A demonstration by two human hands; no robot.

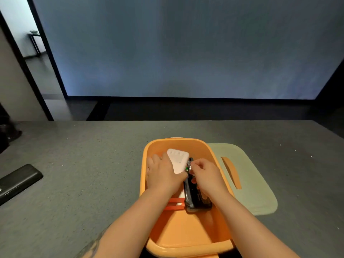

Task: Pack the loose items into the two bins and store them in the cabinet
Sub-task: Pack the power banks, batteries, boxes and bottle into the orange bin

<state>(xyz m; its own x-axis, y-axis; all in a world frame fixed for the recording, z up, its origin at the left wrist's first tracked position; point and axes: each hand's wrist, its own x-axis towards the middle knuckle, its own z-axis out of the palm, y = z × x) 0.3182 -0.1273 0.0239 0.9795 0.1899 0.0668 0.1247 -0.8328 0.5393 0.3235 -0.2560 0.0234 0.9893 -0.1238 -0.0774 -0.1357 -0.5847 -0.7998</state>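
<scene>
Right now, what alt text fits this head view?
Both hands reach into an orange bin on a grey table: left hand on a white block, right hand pinching a dark tool. A pale lid lies beside.

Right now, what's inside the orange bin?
In the orange bin: a white flat device under the left hand, black items under the right hand, an orange-and-white piece. Anything beneath is hidden.
</scene>
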